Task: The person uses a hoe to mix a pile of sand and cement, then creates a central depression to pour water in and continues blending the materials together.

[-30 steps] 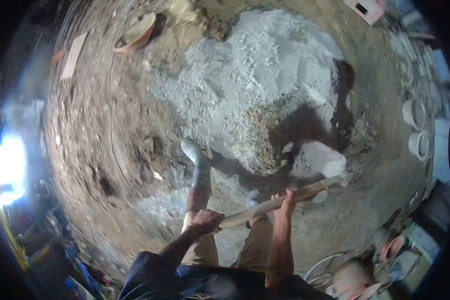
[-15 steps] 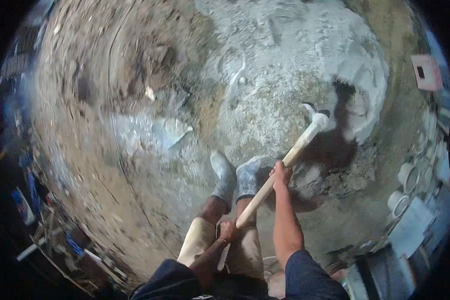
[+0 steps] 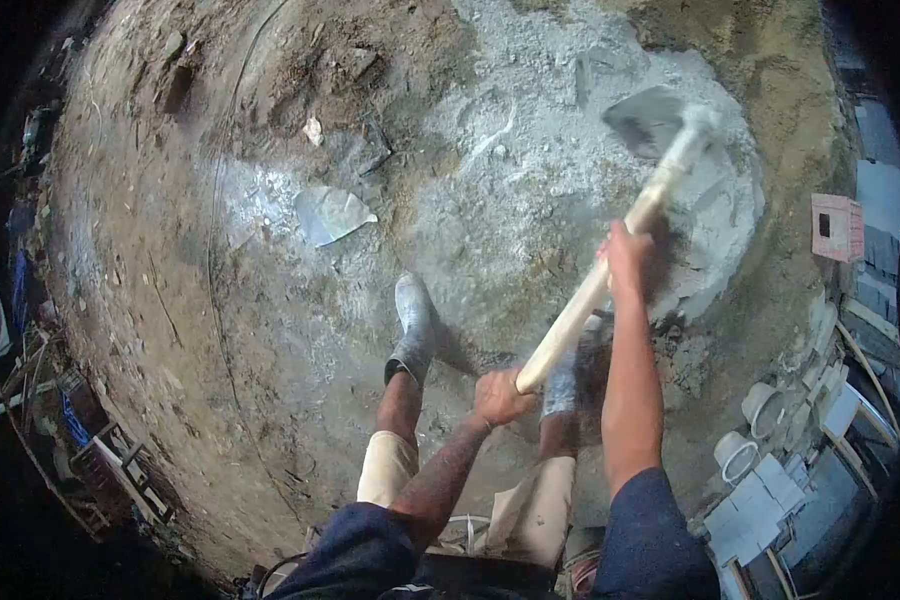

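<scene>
Long hoe with a pale wooden handle (image 3: 575, 318), just one, slants to the upper right of the frame, its flat grey blade (image 3: 642, 118) above one big grey-white powder heap (image 3: 560, 180). The left hand (image 3: 502, 397), low, and the right hand (image 3: 627, 258), higher, both curl tight round the handle. Two dusty grey boots (image 3: 416, 320) stand apart; half a second ago they were side by side, and the blade was lower. Two round white buckets (image 3: 760, 402) edge the lower right; bare brown dirt (image 3: 295, 400) gives room on the left.
</scene>
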Motion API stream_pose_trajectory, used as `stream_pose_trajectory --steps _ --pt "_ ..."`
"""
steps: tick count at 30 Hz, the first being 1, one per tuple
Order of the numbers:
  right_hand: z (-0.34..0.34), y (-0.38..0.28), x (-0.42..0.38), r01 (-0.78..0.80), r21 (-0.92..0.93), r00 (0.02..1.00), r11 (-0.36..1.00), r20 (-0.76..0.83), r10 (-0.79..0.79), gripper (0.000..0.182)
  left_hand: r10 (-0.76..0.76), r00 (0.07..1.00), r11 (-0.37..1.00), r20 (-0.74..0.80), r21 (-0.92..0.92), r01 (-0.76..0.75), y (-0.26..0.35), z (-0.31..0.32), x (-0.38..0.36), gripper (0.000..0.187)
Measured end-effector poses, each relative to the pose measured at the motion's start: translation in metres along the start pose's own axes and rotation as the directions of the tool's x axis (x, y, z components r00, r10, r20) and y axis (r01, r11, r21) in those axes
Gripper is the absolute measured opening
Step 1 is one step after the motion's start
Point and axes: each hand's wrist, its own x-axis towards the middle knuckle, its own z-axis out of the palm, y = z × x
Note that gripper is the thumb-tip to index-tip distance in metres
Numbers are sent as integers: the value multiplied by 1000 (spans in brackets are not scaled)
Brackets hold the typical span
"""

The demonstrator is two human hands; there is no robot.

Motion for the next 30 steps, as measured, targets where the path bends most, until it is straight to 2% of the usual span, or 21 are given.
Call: stream_pose_trajectory --steps 3,4,5,7,8,10,13,14,16,17,18,19,20,21,22,23,24,26,27,28,30 --pt "8 93 29 -66 -232 975 970 192 112 23 -92 981 996 -172 4 94 -12 82 -25 46" --pt "10 135 27 -54 -445 976 894 164 140 23 -183 970 982 -159 20 188 -12 106 -49 47" --pt "7 155 15 -112 -411 962 905 184 203 24 -273 947 959 -168 22 281 -6 125 -56 48" --pt "-10 187 -3 -197 -373 916 907 258 306 24 -599 800 800 37 22 599 19 139 -65 43" --pt "-31 185 -13 -64 -453 916 889 327 232 23 -597 802 803 35 15 596 29 154 -79 43" --pt "-69 196 -26 -51 -526 896 849 352 272 28 -579 815 814 1 -65 578 48 199 -116 43" --pt "-90 139 -56 -128 -486 900 864 310 308 25 -593 803 788 -55 -246 565 78 224 -116 44" --pt "-84 129 -51 -4 -428 913 904 367 178 25 -597 800 772 -55 -311 555 84 225 -114 45" --pt "-39 90 -26 239 -272 884 932 457 -93 29 -452 819 884 -353 -300 358 62 225 -54 44" --pt "-7 62 -7 325 -276 838 905 528 -140 28 -500 783 864 -369 -268 426 64 193 -14 42" --pt "27 38 6 378 -334 833 863 530 -160 28 -314 733 949 -603 -196 246 41 192 19 38" --pt "59 37 33 484 -366 786 795 581 -211 25 -401 733 912 -550 -320 258 59 141 42 36" --pt "79 42 44 394 -435 820 809 564 -96 23 -462 776 873 -429 -373 314 73 113 51 40" --pt "88 47 46 303 -496 843 814 538 13 22 -479 772 863 -418 -384 328 80 123 44 40" --pt "78 66 38 307 -506 838 806 545 23 22 -580 766 778 -278 -468 419 93 134 34 39" --pt "59 98 34 360 -612 834 704 550 52 22 -648 748 686 -140 -535 494 106 143 24 39" --pt "38 124 28 415 -699 829 582 554 75 23 -703 683 655 -198 -555 513 116 159 7 37" --pt "-6 149 7 132 -565 810 815 535 240 24 -684 726 665 -70 -468 582 107 187 -33 38" --pt "-24 142 -12 -30 -524 805 851 492 331 20 -671 741 668 7 -427 609 104 197 -57 39" --pt "-39 125 -36 30 -586 800 810 500 332 22 -648 755 670 102 -393 629 108 199 -78 42" --pt "-59 116 -59 89 -615 799 784 514 312 17 -656 753 644 53 -480 595 127 219 -112 43"
